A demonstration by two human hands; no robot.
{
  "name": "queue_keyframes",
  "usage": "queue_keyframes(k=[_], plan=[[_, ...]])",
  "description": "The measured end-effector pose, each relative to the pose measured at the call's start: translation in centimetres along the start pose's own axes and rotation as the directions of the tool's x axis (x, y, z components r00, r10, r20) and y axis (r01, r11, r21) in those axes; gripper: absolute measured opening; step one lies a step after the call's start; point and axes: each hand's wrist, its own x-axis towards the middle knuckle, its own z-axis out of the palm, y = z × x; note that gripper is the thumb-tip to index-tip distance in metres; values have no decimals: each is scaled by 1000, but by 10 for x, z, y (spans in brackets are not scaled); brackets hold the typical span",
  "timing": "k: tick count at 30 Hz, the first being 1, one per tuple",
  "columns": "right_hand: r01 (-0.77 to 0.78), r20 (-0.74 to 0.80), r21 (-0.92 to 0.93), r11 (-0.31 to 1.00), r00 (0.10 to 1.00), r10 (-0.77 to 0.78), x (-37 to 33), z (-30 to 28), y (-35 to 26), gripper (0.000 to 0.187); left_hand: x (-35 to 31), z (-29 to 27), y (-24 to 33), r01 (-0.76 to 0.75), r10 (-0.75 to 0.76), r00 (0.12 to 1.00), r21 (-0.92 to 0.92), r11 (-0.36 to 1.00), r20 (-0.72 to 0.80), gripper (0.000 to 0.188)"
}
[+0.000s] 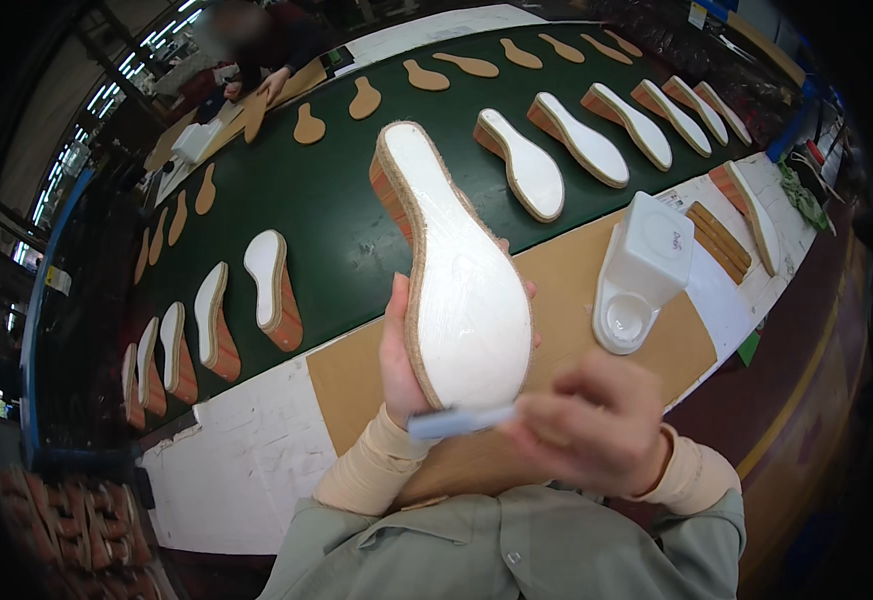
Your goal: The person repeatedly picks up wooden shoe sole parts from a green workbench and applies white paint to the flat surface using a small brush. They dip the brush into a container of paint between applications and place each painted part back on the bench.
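Observation:
My left hand (396, 345) holds a wedge shoe sole (466, 300) from beneath, thumb along its left edge and fingertips showing at the right. The sole has a white upper face with glossy wet streaks, a rope-like rim and a reddish-brown striped heel. Closed in my right hand (591, 420) is a pale blue-grey brush (461, 420), blurred by motion. Its flat end lies across the sole's near, rounded end; whether it touches cannot be made out. A white dispenser bottle (646, 250) with a small round cup at its foot stands to the right, beyond my right hand.
A green conveyor belt (356, 250) carries white-topped wedge soles (521, 165) and tan insoles (426, 75). Brown card (556, 285) covers the near table. Wooden strips (718, 243) and another sole (751, 215) lie right. Across the belt, a person's hand (276, 85) handles an insole.

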Motion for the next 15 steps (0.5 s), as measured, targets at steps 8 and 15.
queue_keyframes(k=[8,15], plan=[[109,149,-63,992,984,-99,-5,5,8,16,-6,-4,5,-76,90,982,90,993,-166,71],[36,59,-116,993,998,-30,4,12,21,22,-10,-7,7,-42,69,968,115,992,-240,68]])
